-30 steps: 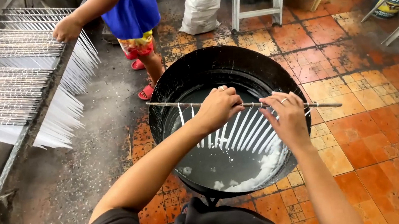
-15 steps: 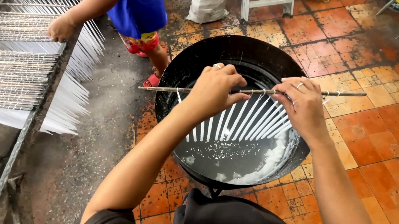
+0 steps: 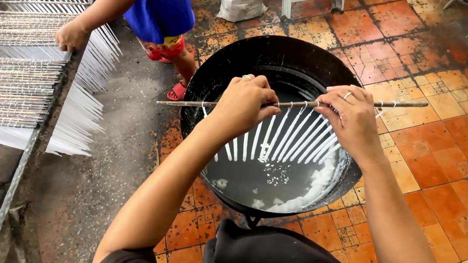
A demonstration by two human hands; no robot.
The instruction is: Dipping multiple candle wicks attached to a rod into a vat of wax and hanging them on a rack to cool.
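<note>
Candles (image 3: 287,137), thin and white, hang in a row from a slim stick (image 3: 295,105) held level over a big black pan (image 3: 205,87) of pale liquid wax. Left hand (image 3: 245,104) is closed over the stick near its middle; right hand (image 3: 352,115) pinches it further along, fingers together. Drips mark the wax below. At upper left, another person's hand (image 3: 71,35) rests on a rack (image 3: 5,81) of finished white candles, above an orange tiled floor (image 3: 441,143).
</note>
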